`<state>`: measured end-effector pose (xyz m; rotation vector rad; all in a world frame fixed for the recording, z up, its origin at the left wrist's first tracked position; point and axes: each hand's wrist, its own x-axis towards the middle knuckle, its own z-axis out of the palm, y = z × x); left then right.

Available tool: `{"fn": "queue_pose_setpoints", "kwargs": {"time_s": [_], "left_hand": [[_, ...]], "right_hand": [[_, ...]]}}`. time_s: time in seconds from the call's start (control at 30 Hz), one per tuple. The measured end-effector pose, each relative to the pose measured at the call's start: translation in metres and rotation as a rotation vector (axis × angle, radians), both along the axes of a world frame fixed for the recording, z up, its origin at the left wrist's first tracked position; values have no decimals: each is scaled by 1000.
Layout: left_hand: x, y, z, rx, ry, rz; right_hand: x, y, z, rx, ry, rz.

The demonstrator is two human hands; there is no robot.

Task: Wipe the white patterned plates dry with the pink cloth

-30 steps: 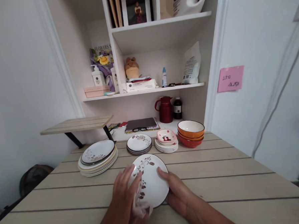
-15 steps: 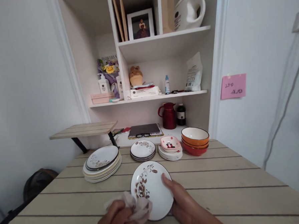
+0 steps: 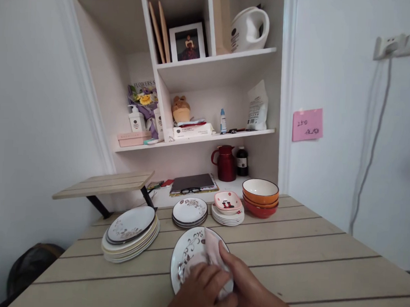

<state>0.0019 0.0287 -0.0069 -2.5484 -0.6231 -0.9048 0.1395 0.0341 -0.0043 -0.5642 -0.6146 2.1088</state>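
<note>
My right hand (image 3: pixel 244 281) grips the right rim of a white plate (image 3: pixel 182 246) with a brown flower pattern and dark edge, tilted toward me above the table. A pale pinkish cloth or tissue (image 3: pixel 213 246) lies across the plate's face. Pressing it there is my left hand (image 3: pixel 204 291), fingers curled around it; part of the pattern is covered. Beyond the plate stands a small stack of matching plates (image 3: pixel 190 211). To its right, a pink square bowl (image 3: pixel 227 201) rests on small white plates (image 3: pixel 228 216).
At left is a taller stack of plates (image 3: pixel 131 227), near a raised wooden shelf (image 3: pixel 103 185). Orange and red bowls (image 3: pixel 260 197) are stacked at the right rear. Behind them stand a red jug (image 3: pixel 226 164), a dark bottle (image 3: pixel 241 161) and a laptop (image 3: pixel 193 183).
My left hand has moved right and up across the plate with the cloth, from its lower left edge to its middle and right. The view has shifted slightly.
</note>
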Motion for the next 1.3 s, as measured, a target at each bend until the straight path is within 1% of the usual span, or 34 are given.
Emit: {"fn": "queue_pose_setpoints", "kwargs": {"time_s": [0.1,0.13,0.2,0.27,0.4,0.5,0.63,0.73,0.8,0.87,0.97,1.03,1.1,1.17,1.3], "left_hand": [[1,9,-4,-156,-25,-61],[-1,13,-5,-191,-19,-69],[-8,22,-8,-211,22,-85],[-15,30,-12,-171,28,-67],[-22,40,-20,-72,-2,78],[-23,38,-21,-6,-6,127],[-22,30,-21,-9,-35,150],[-20,25,-17,43,9,119],[-19,24,-10,108,35,90],[-19,25,-2,161,27,98],[-25,31,8,199,-58,234],[-32,37,9,214,-88,309],[-40,41,6,248,-78,296],[-45,43,0,273,-58,232],[-37,35,-9,232,19,88]], "right_hand": [[1,3,2,8,-2,-64],[1,5,1,10,1,-100],[0,8,-2,11,31,-146],[0,11,-5,-4,80,-145],[1,16,-12,-22,165,-131],[2,18,-17,-5,188,-138],[1,17,-17,17,147,-125],[-1,9,-10,45,50,-171],[-3,3,-4,54,-33,-194],[-5,0,0,55,-81,-213],[-6,1,-2,13,-70,-212],[-5,5,-6,-29,0,-197],[-1,10,-10,-61,104,-196],[3,15,-12,-83,181,-221],[8,17,-10,-106,192,-256]]}}
